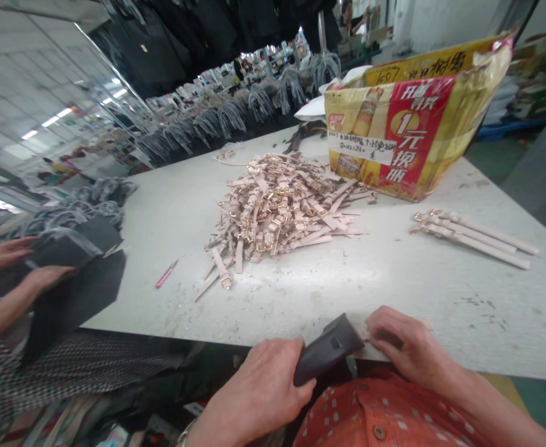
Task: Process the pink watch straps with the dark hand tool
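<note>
My left hand is closed around a dark grey, blocky piece with a small round mark on its side. I cannot make out its exact kind. My right hand is at the far end of that piece, fingers curled and thumb and forefinger pinched. What the pinch holds is too small to name. Both hands are at the table's near edge, above an orange shirt. Beyond them lies a heap of pale pink straps with gold-coloured buckles. Several more buckled straps lie apart on the right.
A yellow and red cardboard box stands behind the heap. Pink-handled snips lie on the white table. At the left, a co-worker's hands hold dark sheet pieces. Grey looped bundles line the back.
</note>
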{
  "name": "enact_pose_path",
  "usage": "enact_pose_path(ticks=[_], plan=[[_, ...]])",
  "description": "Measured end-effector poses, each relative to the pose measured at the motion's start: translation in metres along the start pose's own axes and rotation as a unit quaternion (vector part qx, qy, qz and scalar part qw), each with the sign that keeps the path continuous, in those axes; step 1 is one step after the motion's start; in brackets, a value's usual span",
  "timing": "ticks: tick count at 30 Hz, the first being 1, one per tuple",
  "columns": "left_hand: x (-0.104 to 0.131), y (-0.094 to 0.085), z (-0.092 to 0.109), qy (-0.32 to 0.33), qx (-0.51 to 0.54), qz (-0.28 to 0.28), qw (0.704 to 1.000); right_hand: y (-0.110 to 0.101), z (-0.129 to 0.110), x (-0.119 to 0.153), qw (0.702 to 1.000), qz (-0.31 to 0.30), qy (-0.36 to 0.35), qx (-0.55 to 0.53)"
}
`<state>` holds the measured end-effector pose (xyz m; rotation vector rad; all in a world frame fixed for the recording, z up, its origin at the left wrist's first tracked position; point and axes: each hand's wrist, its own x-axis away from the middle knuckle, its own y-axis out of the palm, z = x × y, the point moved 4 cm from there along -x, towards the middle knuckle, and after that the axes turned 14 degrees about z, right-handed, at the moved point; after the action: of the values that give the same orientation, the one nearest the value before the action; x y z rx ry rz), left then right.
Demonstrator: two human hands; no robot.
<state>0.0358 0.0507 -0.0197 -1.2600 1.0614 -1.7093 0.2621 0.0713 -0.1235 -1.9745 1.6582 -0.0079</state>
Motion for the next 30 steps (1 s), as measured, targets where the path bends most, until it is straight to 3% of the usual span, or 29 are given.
enact_pose_path(ticks=[5, 11, 14, 24, 30], plan=[[0.003, 0.002, 0.009, 0.021, -0.022, 0.008, 1.0, -0.002, 0.001, -0.003, 0.999, -0.027, 0.02, 0.012], [0.001, 0.002, 0.023, 0.096, -0.045, 0.039, 0.994, -0.007, 0.001, -0.007, 0.997, -0.023, -0.044, 0.063], [-0.004, -0.001, 0.029, 0.115, -0.054, 0.046, 0.991, -0.009, 0.004, -0.006, 0.996, -0.023, -0.038, 0.073], [0.004, -0.003, 0.023, 0.069, -0.062, 0.014, 0.996, -0.009, 0.006, -0.01, 0.998, -0.04, -0.017, 0.042], [0.003, 0.012, 0.031, 0.098, -0.095, 0.026, 0.99, -0.012, 0.004, -0.014, 0.998, -0.057, -0.017, 0.01]])
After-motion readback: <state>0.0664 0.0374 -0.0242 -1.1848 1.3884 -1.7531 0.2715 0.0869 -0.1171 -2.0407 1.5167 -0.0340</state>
